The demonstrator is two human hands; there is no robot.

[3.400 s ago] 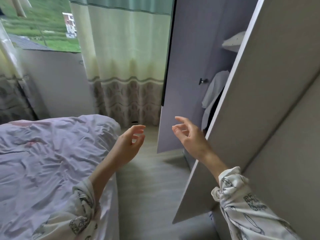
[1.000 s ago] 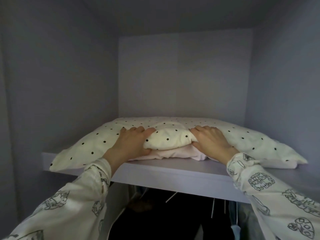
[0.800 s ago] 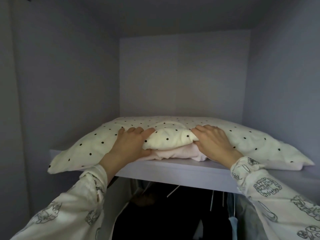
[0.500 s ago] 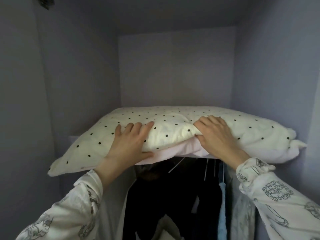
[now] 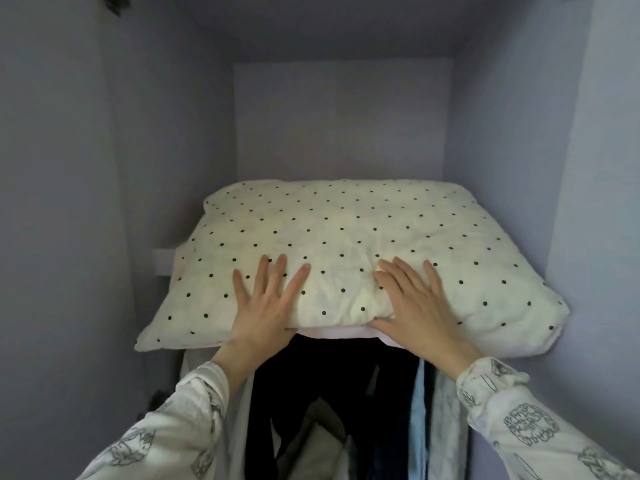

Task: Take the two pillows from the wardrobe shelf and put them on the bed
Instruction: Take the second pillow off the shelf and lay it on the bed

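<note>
Head view: the left hand (image 5: 265, 306) lies on the near edge of the dotted pillow (image 5: 349, 251), its fingers spread and nearly straight on top of the fabric; the thumb is tucked at the pillow's underside, so the hand grips the edge. The right hand (image 5: 415, 306) holds the same edge further right, fingers laid over the top and thumb down at the seam where the lower pillow (image 5: 332, 331) shows.

The dotted pillow is cream with small black dots, plump and creased between the hands. It lies on the lower pillow, a pale pink one of which only a thin strip shows. Both jut out towards the camera from the wardrobe shelf (image 5: 162, 261), over dark hanging clothes (image 5: 311, 393). No readable writing shows; the sleeves (image 5: 519, 420) carry printed drawings.
</note>
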